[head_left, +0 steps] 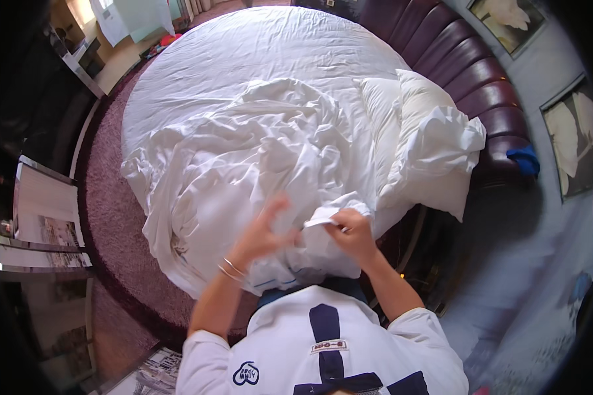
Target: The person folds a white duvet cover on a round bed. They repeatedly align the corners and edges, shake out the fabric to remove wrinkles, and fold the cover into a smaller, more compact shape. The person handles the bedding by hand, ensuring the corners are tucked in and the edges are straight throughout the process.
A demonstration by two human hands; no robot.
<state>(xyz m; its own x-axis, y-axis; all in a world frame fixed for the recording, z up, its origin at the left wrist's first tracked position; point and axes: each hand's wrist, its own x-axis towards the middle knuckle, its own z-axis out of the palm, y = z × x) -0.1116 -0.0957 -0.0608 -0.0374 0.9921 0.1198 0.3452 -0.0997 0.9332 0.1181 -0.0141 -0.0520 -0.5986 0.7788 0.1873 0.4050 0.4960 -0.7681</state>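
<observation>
My right hand pinches an edge of white bed linen near the front of a round bed. Just left of it, my left hand hovers over the fabric, blurred, with its fingers apart and nothing in it. A bracelet circles that wrist. The crumpled white linen lies heaped across the near half of the bed and hangs over its front edge. Beyond the heap spreads a white fitted sheet with small wrinkles.
White pillows lean at the right beside a curved burgundy leather headboard. A blue cloth rests on the headboard's near end. Purple carpet surrounds the bed's left side. Framed pictures hang on the right wall.
</observation>
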